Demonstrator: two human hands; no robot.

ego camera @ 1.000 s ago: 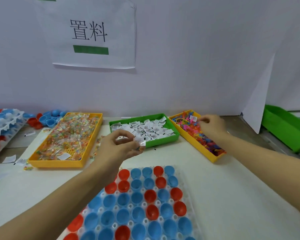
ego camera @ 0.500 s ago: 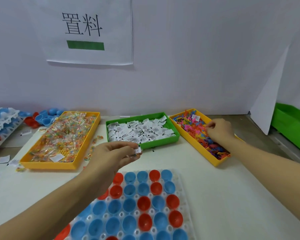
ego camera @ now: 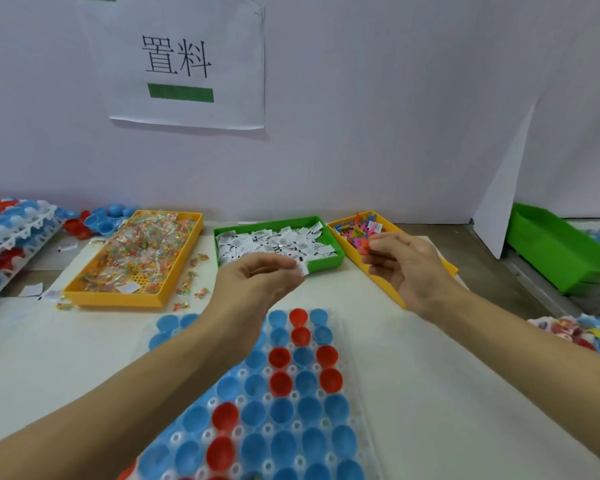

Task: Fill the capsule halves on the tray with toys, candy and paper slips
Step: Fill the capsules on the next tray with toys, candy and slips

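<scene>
Pale wall (ego camera: 378, 109) — paper sign (ego camera: 187, 64) taped up, white tabletop (ego camera: 430, 375)

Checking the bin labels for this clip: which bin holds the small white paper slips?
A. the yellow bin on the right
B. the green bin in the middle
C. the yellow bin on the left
B: the small white paper slips lie heaped in the green plastic bin between the two yellow ones.

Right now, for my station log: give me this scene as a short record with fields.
left hand: pinches a paper slip
right hand: holds a small red toy
capsule tray: blue and red halves, the visible ones look unfilled
green bin: paper slips
left yellow bin: wrapped candy
right yellow bin: small coloured toys
</scene>
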